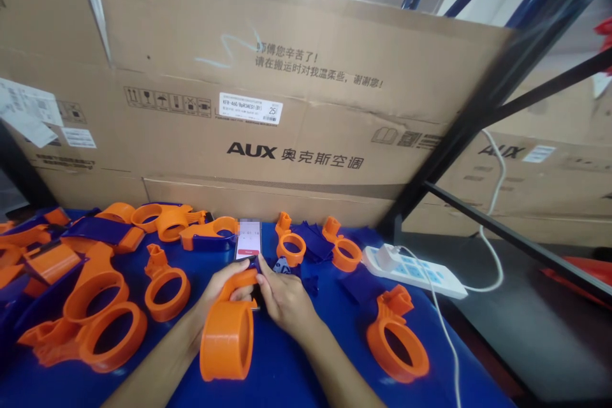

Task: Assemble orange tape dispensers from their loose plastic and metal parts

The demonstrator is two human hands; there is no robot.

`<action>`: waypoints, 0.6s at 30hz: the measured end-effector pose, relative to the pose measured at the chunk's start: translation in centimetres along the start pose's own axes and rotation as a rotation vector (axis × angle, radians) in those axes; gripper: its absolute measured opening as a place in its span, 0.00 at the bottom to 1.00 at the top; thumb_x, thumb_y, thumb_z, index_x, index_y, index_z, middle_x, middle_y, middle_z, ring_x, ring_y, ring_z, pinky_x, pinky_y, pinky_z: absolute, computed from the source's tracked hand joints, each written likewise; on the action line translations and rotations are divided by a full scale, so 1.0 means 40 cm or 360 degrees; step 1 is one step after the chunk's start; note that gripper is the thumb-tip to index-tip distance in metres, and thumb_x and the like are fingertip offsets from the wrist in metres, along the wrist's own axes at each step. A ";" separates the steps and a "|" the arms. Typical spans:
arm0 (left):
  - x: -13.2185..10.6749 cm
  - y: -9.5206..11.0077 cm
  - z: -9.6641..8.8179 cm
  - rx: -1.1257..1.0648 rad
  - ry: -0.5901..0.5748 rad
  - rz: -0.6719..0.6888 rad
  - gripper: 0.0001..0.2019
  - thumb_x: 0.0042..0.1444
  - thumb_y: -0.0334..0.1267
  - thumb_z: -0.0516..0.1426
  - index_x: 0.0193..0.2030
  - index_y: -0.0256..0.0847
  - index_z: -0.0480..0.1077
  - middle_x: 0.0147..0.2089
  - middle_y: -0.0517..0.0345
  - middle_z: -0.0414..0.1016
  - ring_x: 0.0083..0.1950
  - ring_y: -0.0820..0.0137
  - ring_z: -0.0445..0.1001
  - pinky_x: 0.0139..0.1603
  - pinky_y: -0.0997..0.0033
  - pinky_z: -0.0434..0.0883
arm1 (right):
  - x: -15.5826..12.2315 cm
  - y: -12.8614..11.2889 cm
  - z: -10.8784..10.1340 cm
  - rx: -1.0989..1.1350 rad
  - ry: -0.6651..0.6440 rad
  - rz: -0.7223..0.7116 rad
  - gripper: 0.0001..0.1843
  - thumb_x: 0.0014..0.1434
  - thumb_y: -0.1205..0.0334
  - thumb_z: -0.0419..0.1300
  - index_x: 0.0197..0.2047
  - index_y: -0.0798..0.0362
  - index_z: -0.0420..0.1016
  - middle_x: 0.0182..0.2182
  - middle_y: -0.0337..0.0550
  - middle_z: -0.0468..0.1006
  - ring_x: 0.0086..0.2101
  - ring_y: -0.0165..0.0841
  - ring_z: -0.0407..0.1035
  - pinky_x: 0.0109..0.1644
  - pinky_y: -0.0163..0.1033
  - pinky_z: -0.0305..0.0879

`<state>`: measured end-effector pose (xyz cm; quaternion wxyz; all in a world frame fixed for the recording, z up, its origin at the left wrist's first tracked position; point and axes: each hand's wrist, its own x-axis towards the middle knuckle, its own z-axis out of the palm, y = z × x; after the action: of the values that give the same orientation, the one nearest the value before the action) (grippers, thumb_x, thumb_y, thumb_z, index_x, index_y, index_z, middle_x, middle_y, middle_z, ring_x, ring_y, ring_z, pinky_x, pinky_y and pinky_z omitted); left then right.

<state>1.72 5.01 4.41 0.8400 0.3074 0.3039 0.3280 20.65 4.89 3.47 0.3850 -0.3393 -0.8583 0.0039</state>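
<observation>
An orange tape dispenser (pixel 224 341) is held in front of me, its wide ring hanging towards me. My left hand (pixel 222 287) wraps round its narrow neck. At the far end, my right hand (pixel 287 296) grips with the thumb against a small dark blue piece (pixel 253 262) there; the fingers partly hide it. Just beyond the right hand lie small grey and dark parts (pixel 282 264). A lone orange dispenser frame (pixel 167 293) lies left of my hands, and another orange frame (pixel 396 338) lies to the right.
More orange and blue dispensers (pixel 100 287) crowd the blue table's left side. A phone (pixel 249 239) stands beyond my hands. Blue flat pieces (pixel 313 241) lie between orange frames at the back. A white power strip (pixel 414 271) with cables is at right, before a large cardboard box (pixel 296 121).
</observation>
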 end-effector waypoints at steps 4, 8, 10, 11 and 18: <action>-0.008 -0.004 0.018 0.0039 0.0085 0.0256 0.30 0.58 0.57 0.58 0.13 0.44 0.55 0.11 0.61 0.56 0.14 0.75 0.55 0.19 0.72 0.58 | 0.005 -0.009 -0.004 0.0146 0.0044 0.0106 0.27 0.74 0.61 0.50 0.72 0.58 0.61 0.42 0.54 0.86 0.30 0.36 0.80 0.38 0.39 0.79; 0.009 -0.018 0.031 0.0100 0.0323 0.0661 0.22 0.54 0.50 0.65 0.20 0.42 0.62 0.12 0.68 0.56 0.14 0.78 0.53 0.18 0.76 0.55 | 0.008 -0.020 -0.002 0.0284 0.0155 0.0286 0.29 0.71 0.57 0.56 0.72 0.55 0.63 0.36 0.48 0.85 0.30 0.35 0.80 0.37 0.36 0.77; 0.017 -0.025 0.032 0.0172 0.0410 0.0759 0.18 0.54 0.50 0.66 0.25 0.42 0.65 0.12 0.69 0.59 0.14 0.78 0.55 0.18 0.77 0.55 | 0.006 -0.023 0.002 0.0264 0.0188 0.0324 0.28 0.71 0.57 0.56 0.71 0.54 0.64 0.34 0.47 0.85 0.30 0.36 0.79 0.37 0.37 0.77; 0.019 -0.028 0.031 0.0196 0.0435 0.0777 0.19 0.55 0.52 0.65 0.26 0.42 0.66 0.12 0.69 0.59 0.13 0.77 0.56 0.18 0.77 0.55 | 0.005 -0.023 0.004 0.0238 0.0190 0.0323 0.28 0.71 0.57 0.55 0.71 0.54 0.64 0.35 0.47 0.85 0.30 0.36 0.79 0.37 0.37 0.77; 0.022 -0.027 0.018 0.0161 0.0402 0.0687 0.24 0.56 0.54 0.61 0.19 0.42 0.62 0.10 0.66 0.56 0.11 0.77 0.54 0.16 0.75 0.51 | 0.009 -0.015 0.002 0.0114 0.0014 0.0185 0.27 0.73 0.59 0.49 0.72 0.60 0.61 0.34 0.51 0.84 0.30 0.38 0.79 0.36 0.40 0.75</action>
<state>3.15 4.80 3.84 0.6896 0.3633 0.3496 0.5198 20.07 4.64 3.81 0.3999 -0.3745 -0.8348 0.0553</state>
